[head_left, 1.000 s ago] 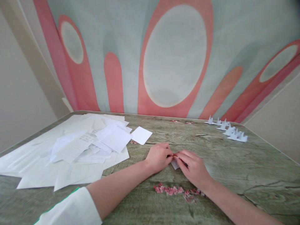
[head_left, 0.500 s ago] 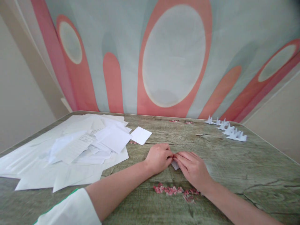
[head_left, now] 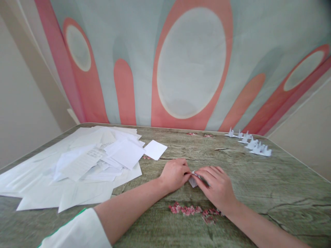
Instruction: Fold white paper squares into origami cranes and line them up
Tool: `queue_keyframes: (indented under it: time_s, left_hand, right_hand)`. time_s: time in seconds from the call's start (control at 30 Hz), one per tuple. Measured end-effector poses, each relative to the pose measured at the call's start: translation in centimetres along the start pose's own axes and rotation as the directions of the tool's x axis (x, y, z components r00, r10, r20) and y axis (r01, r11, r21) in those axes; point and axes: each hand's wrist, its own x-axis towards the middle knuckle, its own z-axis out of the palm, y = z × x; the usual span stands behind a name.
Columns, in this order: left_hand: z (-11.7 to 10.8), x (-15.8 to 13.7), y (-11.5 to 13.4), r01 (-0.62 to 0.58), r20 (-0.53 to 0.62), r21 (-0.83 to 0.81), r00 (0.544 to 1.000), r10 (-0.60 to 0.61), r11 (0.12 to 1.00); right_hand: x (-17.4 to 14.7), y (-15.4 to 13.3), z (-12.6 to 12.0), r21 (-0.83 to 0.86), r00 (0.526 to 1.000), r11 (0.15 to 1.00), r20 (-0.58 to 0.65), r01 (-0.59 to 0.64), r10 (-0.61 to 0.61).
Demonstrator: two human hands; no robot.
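Observation:
A small folded piece of white paper [head_left: 193,182] lies low over the table between my two hands, mostly covered by fingers. My left hand [head_left: 176,174] grips its left side with curled fingers. From the right, my right hand [head_left: 216,184] pinches the paper's upper edge between thumb and fingertips, with a gap showing between thumb and fingers. The fingertips of both hands almost meet at the top of the paper. Its exact fold is hidden.
A wide heap of white paper sheets [head_left: 85,172] covers the table's left side. One square of white paper [head_left: 156,150] lies beside it. Several folded paper cranes [head_left: 252,143] stand at the back right. The wood-patterned table [head_left: 284,186] meets a printed cloth backdrop [head_left: 139,69].
My right hand's fingers have lifted and shifted slightly right, opening a gap above the thumb and uncovering more of the folded paper. My left hand stays in place.

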Motion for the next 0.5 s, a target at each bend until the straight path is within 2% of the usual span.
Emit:
queue_keyframes:
  time_s: [0.3, 0.5]
  left_hand:
    - [-0.20, 0.01, 0.17, 0.015, 0.008, 0.002, 1.000, -0.015, 1.000]
    - [-0.12, -0.01, 0.13, 0.011, 0.002, 0.015, 1.000, -0.011, 1.000]
  right_hand:
    - [-0.05, -0.03, -0.43, -0.020, 0.999, 0.999, 0.005, 0.040, -0.040]
    - [-0.30, -0.03, -0.19, 0.013, 0.997, 0.998, -0.055, 0.055, -0.054]
